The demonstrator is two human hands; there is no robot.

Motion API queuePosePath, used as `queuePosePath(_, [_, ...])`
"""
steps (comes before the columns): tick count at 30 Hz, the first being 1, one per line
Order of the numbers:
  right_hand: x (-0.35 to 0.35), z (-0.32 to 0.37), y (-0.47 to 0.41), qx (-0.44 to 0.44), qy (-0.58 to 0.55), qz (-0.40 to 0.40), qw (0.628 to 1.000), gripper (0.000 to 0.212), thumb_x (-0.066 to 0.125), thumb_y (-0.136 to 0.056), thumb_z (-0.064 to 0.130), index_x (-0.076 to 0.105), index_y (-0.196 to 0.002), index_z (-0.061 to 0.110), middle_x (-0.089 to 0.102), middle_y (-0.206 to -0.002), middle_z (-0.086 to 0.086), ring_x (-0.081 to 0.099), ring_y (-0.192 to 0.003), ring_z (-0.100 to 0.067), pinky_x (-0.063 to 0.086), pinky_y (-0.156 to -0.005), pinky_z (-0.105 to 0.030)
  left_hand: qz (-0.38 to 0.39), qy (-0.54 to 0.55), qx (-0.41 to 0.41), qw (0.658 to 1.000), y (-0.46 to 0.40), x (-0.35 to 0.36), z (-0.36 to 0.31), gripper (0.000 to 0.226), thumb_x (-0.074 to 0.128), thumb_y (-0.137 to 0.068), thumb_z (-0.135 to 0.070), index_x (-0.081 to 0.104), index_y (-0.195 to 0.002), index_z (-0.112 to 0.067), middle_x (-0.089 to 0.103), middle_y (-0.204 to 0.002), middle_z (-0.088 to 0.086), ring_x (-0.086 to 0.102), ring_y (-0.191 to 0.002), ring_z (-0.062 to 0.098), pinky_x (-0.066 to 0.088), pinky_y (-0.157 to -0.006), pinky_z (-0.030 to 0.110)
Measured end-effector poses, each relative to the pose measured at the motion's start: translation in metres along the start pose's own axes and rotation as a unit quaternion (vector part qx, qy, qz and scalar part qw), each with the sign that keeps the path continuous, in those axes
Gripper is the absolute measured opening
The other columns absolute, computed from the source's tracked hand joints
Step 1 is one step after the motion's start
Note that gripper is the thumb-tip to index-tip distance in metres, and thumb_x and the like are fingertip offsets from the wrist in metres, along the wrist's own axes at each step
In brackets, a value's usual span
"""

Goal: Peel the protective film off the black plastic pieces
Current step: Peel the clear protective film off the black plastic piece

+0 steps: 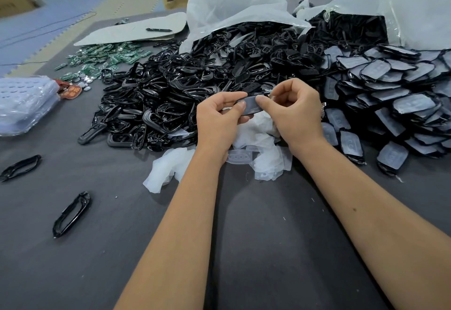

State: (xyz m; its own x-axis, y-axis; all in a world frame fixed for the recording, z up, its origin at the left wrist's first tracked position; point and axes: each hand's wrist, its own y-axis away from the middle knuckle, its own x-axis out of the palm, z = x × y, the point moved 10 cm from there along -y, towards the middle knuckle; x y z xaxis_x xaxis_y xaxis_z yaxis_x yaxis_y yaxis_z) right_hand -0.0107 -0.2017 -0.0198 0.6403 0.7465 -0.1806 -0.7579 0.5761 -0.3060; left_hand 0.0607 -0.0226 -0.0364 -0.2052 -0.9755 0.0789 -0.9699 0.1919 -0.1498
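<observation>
A black plastic piece (251, 105) with pale film on its face is held between both hands above the table. My left hand (217, 119) grips its left end with thumb and fingers. My right hand (294, 112) pinches its right end, thumb on the front face. Below the hands lies a heap of peeled white film (258, 143). To the right spreads a pile of film-covered black pieces (390, 104).
A large heap of glossy black frames (156, 99) fills the middle, spilling from white bags (234, 7). Green circuit boards (107, 58) lie at the far left. Two loose black frames (70, 214) rest on the grey table (256, 236). A plastic-wrapped tray (24, 104) sits at left.
</observation>
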Motion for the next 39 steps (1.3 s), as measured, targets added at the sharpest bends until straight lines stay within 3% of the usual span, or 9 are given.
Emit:
queuePosePath(3, [0.010, -0.011, -0.002, 0.051, -0.092, 0.066, 0.992, 0.016, 0.084, -0.087, 0.019, 0.070, -0.092, 0.012, 0.069, -0.067, -0.002, 0.058, -0.047, -0.009, 0.045, -0.041, -0.023, 0.009, 0.000, 0.005, 1.000, 0.000, 0.001, -0.001, 0.022, 0.067, -0.095, 0.004, 0.079, -0.098, -0.014, 0.078, -0.097, 0.013, 0.077, -0.079, 0.021, 0.057, -0.068, 0.020])
queuePosePath(5, [0.012, -0.013, -0.004, 0.062, -0.114, 0.088, 0.988, 0.012, 0.083, -0.088, 0.017, 0.073, -0.087, 0.011, 0.067, -0.060, 0.000, 0.055, -0.044, -0.010, 0.043, -0.041, -0.023, 0.019, 0.003, 0.009, 1.000, 0.000, 0.002, -0.002, 0.023, 0.065, -0.096, 0.004, 0.078, -0.098, -0.015, 0.077, -0.099, 0.015, 0.077, -0.080, 0.022, 0.057, -0.068, 0.020])
queuePosePath(8, [0.011, -0.013, -0.004, 0.058, -0.124, 0.085, 0.987, 0.011, 0.082, -0.088, 0.013, 0.073, -0.084, 0.010, 0.067, -0.058, 0.001, 0.055, -0.046, -0.012, 0.045, -0.044, -0.024, 0.028, 0.014, 0.015, 0.999, 0.001, 0.003, -0.004, 0.020, 0.067, -0.095, 0.003, 0.077, -0.098, -0.013, 0.077, -0.098, 0.017, 0.078, -0.080, 0.025, 0.057, -0.068, 0.021])
queuePosePath(12, [0.009, -0.008, -0.002, 0.026, -0.097, 0.065, 0.993, 0.011, 0.080, -0.089, 0.008, 0.072, -0.082, 0.010, 0.068, -0.059, 0.001, 0.059, -0.046, -0.012, 0.049, -0.046, -0.023, 0.022, -0.014, 0.033, 0.999, 0.003, 0.004, -0.008, 0.018, 0.074, -0.089, 0.006, 0.077, -0.098, -0.009, 0.078, -0.086, 0.006, 0.077, -0.072, 0.017, 0.057, -0.063, 0.019])
queuePosePath(19, [0.010, -0.003, -0.001, -0.009, -0.017, 0.042, 0.999, 0.012, 0.068, -0.096, 0.011, 0.072, -0.086, 0.015, 0.069, -0.063, -0.001, 0.065, -0.048, -0.013, 0.053, -0.046, -0.027, -0.002, -0.030, 0.024, 0.999, 0.002, 0.001, -0.004, 0.021, 0.075, -0.088, 0.006, 0.077, -0.096, -0.013, 0.077, -0.088, 0.007, 0.076, -0.068, 0.016, 0.058, -0.064, 0.022])
queuePosePath(23, [0.018, 0.001, 0.000, -0.022, 0.003, 0.079, 0.997, 0.007, 0.077, -0.089, 0.015, 0.072, -0.089, 0.019, 0.075, -0.079, -0.001, 0.071, -0.069, -0.019, 0.057, -0.059, -0.032, 0.016, -0.015, 0.028, 0.999, 0.002, 0.003, -0.005, 0.022, 0.074, -0.087, 0.008, 0.076, -0.096, -0.012, 0.079, -0.087, 0.009, 0.078, -0.076, 0.024, 0.059, -0.067, 0.024])
queuePosePath(28, [0.018, -0.007, 0.000, 0.042, -0.102, 0.099, 0.989, 0.013, 0.077, -0.087, 0.002, 0.073, -0.086, 0.014, 0.069, -0.064, 0.005, 0.059, -0.053, -0.009, 0.044, -0.043, -0.022, 0.040, -0.010, 0.033, 0.999, 0.004, 0.008, -0.007, 0.023, 0.075, -0.087, 0.008, 0.076, -0.095, -0.013, 0.079, -0.083, 0.004, 0.078, -0.076, 0.022, 0.058, -0.067, 0.022])
queuePosePath(34, [0.017, -0.012, -0.001, 0.081, -0.161, 0.085, 0.980, 0.015, 0.070, -0.091, -0.001, 0.077, -0.085, 0.011, 0.065, -0.058, -0.003, 0.054, -0.049, -0.018, 0.042, -0.041, -0.024, 0.047, 0.016, 0.026, 0.998, 0.005, 0.011, -0.008, 0.023, 0.075, -0.087, 0.009, 0.076, -0.093, -0.013, 0.078, -0.079, 0.001, 0.076, -0.072, 0.019, 0.058, -0.065, 0.022])
queuePosePath(39, [0.017, -0.014, -0.001, 0.094, -0.165, 0.075, 0.979, 0.020, 0.064, -0.095, -0.001, 0.077, -0.085, 0.011, 0.063, -0.054, -0.003, 0.056, -0.044, -0.014, 0.046, -0.041, -0.023, 0.043, 0.021, 0.012, 0.999, 0.005, 0.011, -0.006, 0.022, 0.074, -0.087, 0.010, 0.076, -0.093, -0.011, 0.078, -0.078, 0.000, 0.077, -0.071, 0.022, 0.058, -0.064, 0.021])
